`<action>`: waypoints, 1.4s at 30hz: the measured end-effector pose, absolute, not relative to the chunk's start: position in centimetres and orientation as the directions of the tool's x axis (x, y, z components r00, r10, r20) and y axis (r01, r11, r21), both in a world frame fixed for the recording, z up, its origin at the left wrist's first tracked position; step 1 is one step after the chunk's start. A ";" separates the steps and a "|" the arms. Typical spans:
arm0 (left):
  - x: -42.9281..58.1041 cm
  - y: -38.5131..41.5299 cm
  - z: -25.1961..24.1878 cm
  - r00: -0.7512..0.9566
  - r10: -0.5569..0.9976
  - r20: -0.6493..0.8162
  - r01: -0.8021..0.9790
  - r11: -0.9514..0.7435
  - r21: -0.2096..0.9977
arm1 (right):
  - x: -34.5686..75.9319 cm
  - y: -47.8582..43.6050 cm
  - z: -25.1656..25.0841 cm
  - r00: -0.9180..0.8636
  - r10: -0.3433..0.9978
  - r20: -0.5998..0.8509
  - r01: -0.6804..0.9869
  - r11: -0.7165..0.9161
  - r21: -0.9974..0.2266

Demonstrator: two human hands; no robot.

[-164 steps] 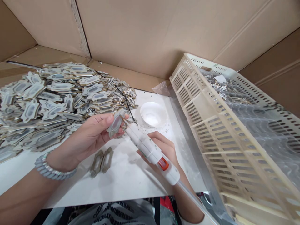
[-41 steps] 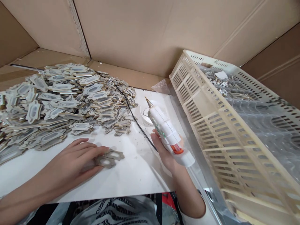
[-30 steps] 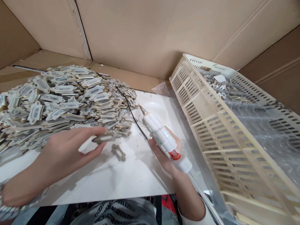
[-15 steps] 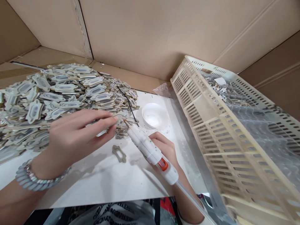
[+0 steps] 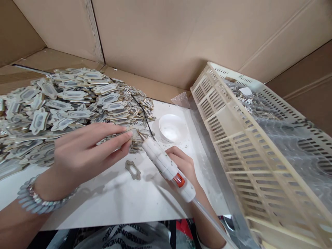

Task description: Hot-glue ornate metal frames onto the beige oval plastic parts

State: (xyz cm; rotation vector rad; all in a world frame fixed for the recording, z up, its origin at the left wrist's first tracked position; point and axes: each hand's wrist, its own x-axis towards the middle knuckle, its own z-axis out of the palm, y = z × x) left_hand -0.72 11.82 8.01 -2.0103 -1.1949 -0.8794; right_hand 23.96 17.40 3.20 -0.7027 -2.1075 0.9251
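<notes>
Head view shows your left hand (image 5: 85, 152) pinching a thin flat frame piece (image 5: 127, 130) between thumb and fingertips, held edge-on just above the white work surface (image 5: 116, 204). Half a second ago that hand sat a touch lower and nearer you; now it has drifted slightly up and away, and the piece meets the metal nozzle of the glue gun (image 5: 166, 166). Your right hand (image 5: 185, 169) is wrapped shut round the white gun body, its orange trigger just below your fingers, the clear glue stick trailing back toward you. The gun has barely shifted since then, only nudged a little toward your left fingertips.

Just under and between your two hands, one loose brown frame (image 5: 132, 169) lies flat on the surface, where it lay half a second ago. A beaded bracelet (image 5: 36, 202) circles your left wrist.

Beyond your left fingers spreads a big heap of grey-and-gold cutouts (image 5: 59, 103), with a black cord (image 5: 144, 116) running over its edge. Past the gun tip sits a small white dish (image 5: 173, 128). To the right of your right hand stands a cream slotted crate (image 5: 233, 138), lined with clear plastic. Brown cardboard walls (image 5: 166, 38) close in the far side.
</notes>
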 end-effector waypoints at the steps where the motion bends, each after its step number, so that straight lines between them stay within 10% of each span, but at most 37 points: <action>1: -0.7 11.8 8.0 0.365 0.472 0.803 0.904 -0.386 -0.184 | 24.0 17.4 3.2 -0.593 0.707 0.386 0.191 0.589 -0.785; 14: -1.2 11.7 7.3 0.302 0.528 0.794 0.932 -0.337 -0.131 | 24.1 17.5 2.9 -0.563 0.729 0.390 0.219 0.586 -0.780; 24: 1.6 11.0 6.6 -0.028 0.791 0.611 0.669 -0.439 0.599 | 23.7 17.0 5.3 -0.432 0.861 0.268 0.282 0.411 -0.867; 37: 3.4 10.5 5.5 -0.088 0.932 0.353 0.345 -0.304 0.888 | 23.9 16.7 5.6 -0.515 0.855 0.056 0.211 0.190 -0.959; 42: 3.5 11.3 6.2 0.004 0.997 -0.083 -0.161 0.083 0.983 | 24.1 16.7 5.3 -0.549 0.835 0.033 0.213 0.178 -0.961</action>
